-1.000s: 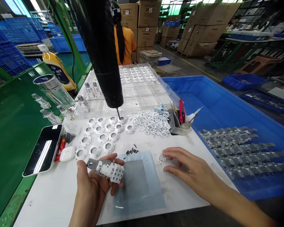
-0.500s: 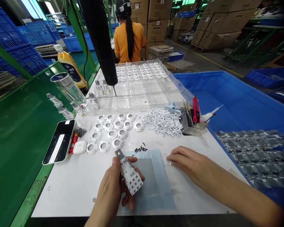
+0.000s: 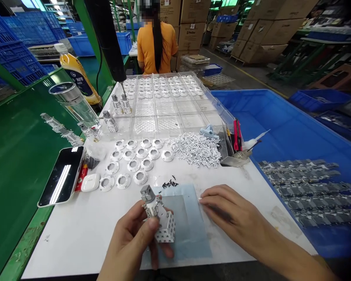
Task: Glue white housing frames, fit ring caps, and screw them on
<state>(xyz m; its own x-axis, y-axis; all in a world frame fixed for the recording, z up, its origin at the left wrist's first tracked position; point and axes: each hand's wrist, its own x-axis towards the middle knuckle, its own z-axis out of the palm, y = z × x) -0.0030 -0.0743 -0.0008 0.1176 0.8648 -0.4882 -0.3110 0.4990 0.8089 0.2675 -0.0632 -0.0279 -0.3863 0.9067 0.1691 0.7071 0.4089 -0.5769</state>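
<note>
My left hand (image 3: 131, 242) grips a white perforated block assembly (image 3: 159, 218), held upright with its grey metal end on top. My right hand (image 3: 231, 212) rests on the table, its fingertips closed at the edge of a translucent blue-grey mat (image 3: 190, 222) on a tiny white part (image 3: 199, 199), mostly hidden. Small black screws (image 3: 169, 184) lie just above the mat. Further up stand several white ring flanges (image 3: 133, 165) and a heap of small white metal parts (image 3: 195, 149). A black electric screwdriver (image 3: 105, 39) hangs over a clear compartment tray (image 3: 163, 113).
A large blue crate (image 3: 280, 113) holding rows of grey parts adjoins the table's right side. A phone (image 3: 61, 175), earbud case (image 3: 90, 182) and glass tumbler (image 3: 73, 105) sit left. A co-worker in an orange shirt (image 3: 156, 48) stands beyond, among cardboard boxes.
My left hand has turned the block from lying sideways to upright. My right hand has moved left to the mat's edge. The view has tilted up, and the screwdriver appears further left.
</note>
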